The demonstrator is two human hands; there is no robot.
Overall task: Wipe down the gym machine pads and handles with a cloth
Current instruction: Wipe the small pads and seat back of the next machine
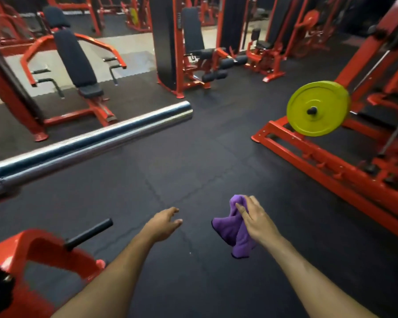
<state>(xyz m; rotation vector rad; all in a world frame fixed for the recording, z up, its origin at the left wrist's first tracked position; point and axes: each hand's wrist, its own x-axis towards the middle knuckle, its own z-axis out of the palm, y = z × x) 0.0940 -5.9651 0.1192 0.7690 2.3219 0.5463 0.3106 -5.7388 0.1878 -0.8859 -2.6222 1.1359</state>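
Purple cloth point(233, 230) bunched in right hand point(256, 222), fingers curled round it, held over the black floor mat point(193, 161). Left hand point(163, 223) beside it, apart, fingers loose, holding nothing. Chrome bar point(90, 143) far left; black handle point(89, 234) on red frame point(39, 244) lower left; green plate point(317, 109) right.

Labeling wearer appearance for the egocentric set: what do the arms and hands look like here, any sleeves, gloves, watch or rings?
Both forearms are bare right to the bottom edge of the frame; no sleeves show. The left hand and right hand have no gloves. No watch, wristband or rings are visible on either side, though the frame is slightly blurred, so fine jewellery could go unnoticed.
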